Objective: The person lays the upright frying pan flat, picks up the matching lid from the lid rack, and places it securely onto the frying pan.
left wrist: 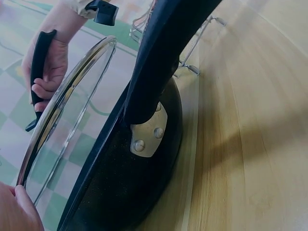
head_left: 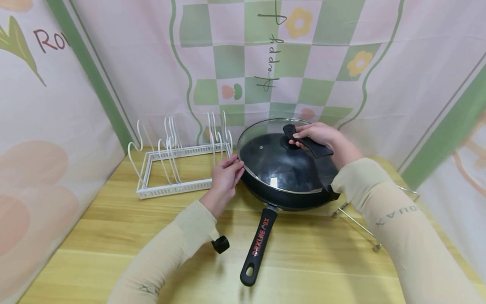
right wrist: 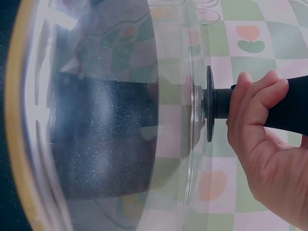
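Observation:
A black frying pan (head_left: 277, 202) stands right of the middle in the head view, its long handle (head_left: 262, 240) pointing toward me. Above it is a clear glass lid (head_left: 262, 169) with a metal rim and a black handle (head_left: 317, 148). The left wrist view shows a gap between the lid (left wrist: 62, 101) and the pan (left wrist: 115, 183). My right hand (head_left: 317, 135) grips the lid's handle, fingers curled round it in the right wrist view. At the lid's left edge, my left hand (head_left: 226, 177) pinches the rim between thumb and fingers.
To the left of the pan stands a white wire rack (head_left: 172, 188) with upright loops. A metal wire stand (head_left: 358, 221) lies partly hidden behind my right forearm. Both rest on a wooden table (head_left: 114, 236), with a patterned curtain (head_left: 258, 63) behind.

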`<state>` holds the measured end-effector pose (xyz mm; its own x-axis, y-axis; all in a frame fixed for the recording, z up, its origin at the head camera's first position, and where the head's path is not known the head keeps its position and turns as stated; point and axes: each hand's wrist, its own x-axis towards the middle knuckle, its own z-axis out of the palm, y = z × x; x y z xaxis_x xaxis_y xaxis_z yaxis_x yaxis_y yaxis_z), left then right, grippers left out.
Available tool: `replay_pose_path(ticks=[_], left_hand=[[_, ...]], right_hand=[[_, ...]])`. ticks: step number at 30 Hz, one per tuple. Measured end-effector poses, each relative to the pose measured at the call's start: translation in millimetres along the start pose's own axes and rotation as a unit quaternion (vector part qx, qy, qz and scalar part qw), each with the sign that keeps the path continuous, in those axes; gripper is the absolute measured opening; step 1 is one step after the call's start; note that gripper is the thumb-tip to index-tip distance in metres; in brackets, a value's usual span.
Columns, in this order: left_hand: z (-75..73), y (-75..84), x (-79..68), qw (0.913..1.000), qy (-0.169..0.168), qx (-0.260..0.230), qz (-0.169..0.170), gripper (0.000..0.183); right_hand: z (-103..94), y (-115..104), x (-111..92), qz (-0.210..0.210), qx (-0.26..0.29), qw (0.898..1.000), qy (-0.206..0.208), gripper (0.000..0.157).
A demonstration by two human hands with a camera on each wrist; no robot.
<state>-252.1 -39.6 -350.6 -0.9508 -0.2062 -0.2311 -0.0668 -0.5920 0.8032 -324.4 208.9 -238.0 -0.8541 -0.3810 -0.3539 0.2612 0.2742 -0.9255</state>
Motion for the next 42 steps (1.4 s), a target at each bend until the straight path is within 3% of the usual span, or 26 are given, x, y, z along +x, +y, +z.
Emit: replay_pose_path(ticks=[42], left_hand=[[-7.8,-7.2,6.9,0.9990,0.009,0.043,0.001,0.040]], right_hand=[[1.4,13.9,10.5,0.014,0.001,1.000,-0.007,0.069]])
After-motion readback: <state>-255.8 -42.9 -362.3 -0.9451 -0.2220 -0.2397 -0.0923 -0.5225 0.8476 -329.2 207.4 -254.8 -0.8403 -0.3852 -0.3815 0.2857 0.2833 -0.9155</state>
